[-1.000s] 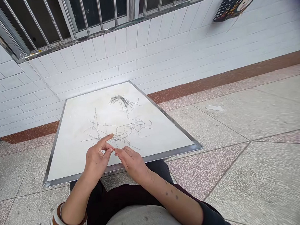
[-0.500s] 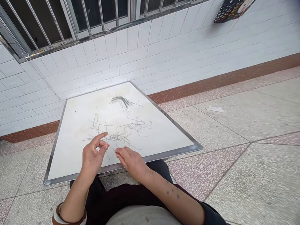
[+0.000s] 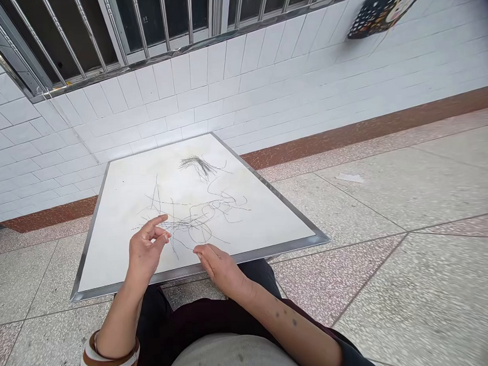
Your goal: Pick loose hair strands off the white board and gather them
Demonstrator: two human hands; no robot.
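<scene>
A white board with a metal rim lies on my lap and the floor. Thin dark hair strands are scattered over its middle, and a denser tuft of hair lies near its far edge. My left hand hovers over the near part of the board, thumb and fingers pinched on a strand that hangs down from them. My right hand rests at the board's near edge, fingers drawn together in a pinch; whether it holds a strand I cannot make out.
A white tiled wall with a barred window stands right behind the board. Speckled floor tiles stretch to the right, with a small white scrap on them. A dark patterned object hangs on the wall at upper right.
My hands were touching fingertip to fingertip; they have drawn apart, the left going left and up with a strand, the right staying near the board's edge.
</scene>
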